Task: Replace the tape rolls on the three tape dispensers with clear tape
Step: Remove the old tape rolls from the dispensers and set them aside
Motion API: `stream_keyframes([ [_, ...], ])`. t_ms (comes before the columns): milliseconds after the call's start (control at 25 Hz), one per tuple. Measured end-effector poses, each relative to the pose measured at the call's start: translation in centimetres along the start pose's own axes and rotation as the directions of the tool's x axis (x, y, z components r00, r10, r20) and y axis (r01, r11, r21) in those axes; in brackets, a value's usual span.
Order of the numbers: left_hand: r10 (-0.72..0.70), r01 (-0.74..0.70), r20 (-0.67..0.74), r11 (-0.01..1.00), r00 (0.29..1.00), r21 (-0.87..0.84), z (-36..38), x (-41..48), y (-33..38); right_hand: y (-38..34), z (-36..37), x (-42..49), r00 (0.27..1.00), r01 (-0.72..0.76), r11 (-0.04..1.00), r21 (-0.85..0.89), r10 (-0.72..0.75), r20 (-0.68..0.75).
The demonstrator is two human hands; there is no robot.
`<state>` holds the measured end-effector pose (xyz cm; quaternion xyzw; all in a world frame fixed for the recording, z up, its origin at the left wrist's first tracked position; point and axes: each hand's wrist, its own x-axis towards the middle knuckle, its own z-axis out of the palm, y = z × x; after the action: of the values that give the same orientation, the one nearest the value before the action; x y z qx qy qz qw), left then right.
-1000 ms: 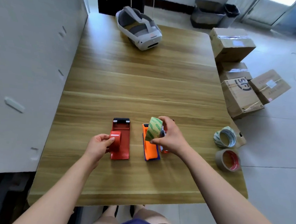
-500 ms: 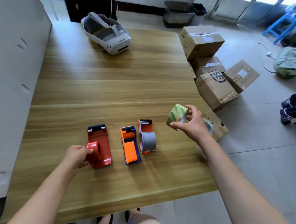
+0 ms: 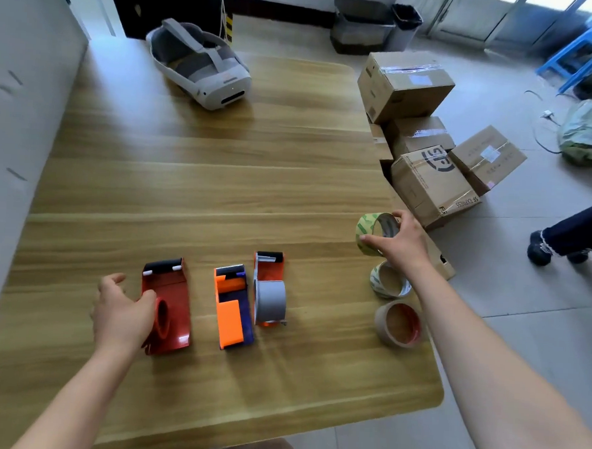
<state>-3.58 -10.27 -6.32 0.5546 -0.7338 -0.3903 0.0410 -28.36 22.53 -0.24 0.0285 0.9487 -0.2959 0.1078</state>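
1. The left hand [image 3: 122, 313] lies against the left side of the red dispenser [image 3: 170, 303], near the front edge of the desk [image 3: 221, 186] and left of its middle. Its thumb rests on the dispenser's red hub [image 3: 162, 317], which carries no tape, and its index finger points away from the dispenser. The other fingers are hidden, so I cannot tell whether the hand grips anything.
2. Just right of it, and apart from it, lies the orange and blue dispenser [image 3: 231, 313], which carries no roll.
3. Touching that one's right side is the orange dispenser [image 3: 270, 267], loaded with a grey roll [image 3: 270, 303].
4. At the far left corner of the desk sits a white and grey headset [image 3: 200, 64].
5. The right hand [image 3: 401, 245] is at the right edge of the desk and grips a green-printed roll [image 3: 368, 233], thumb on the near side and fingers over the top. The roll is held on edge, its open core facing right.
6. Just in front of that hand, a second green-printed roll [image 3: 389, 282] lies flat at the desk's right edge.
7. A brown roll [image 3: 399, 324] with a red inner ring lies flat next to it, nearer the front edge.
8. Cardboard boxes [image 3: 427, 183] are stacked on the floor [image 3: 521, 339] beside the right edge.
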Motion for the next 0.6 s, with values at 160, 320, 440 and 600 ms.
stream_keyframes([
  [160,0.034,-0.041,-0.073,0.995,0.997,-0.091,0.2,-1.6,0.9,1.5,0.9,4.4,0.996,0.040,0.990,-0.134,-0.029,0.085],
  [320,0.061,-0.069,-0.048,0.983,0.997,-0.168,1.6,-2.6,2.1,3.6,2.2,8.4,0.986,0.022,0.955,-0.294,0.028,0.165],
  [440,0.119,-0.108,0.060,0.981,0.991,-0.158,3.4,-3.5,2.6,5.1,3.6,9.4,0.979,-0.030,0.924,-0.380,0.104,0.176],
  [600,0.027,-0.041,0.237,0.997,0.971,0.057,5.3,-4.5,2.5,6.2,4.8,9.4,0.987,-0.013,0.869,-0.494,0.091,0.134],
])
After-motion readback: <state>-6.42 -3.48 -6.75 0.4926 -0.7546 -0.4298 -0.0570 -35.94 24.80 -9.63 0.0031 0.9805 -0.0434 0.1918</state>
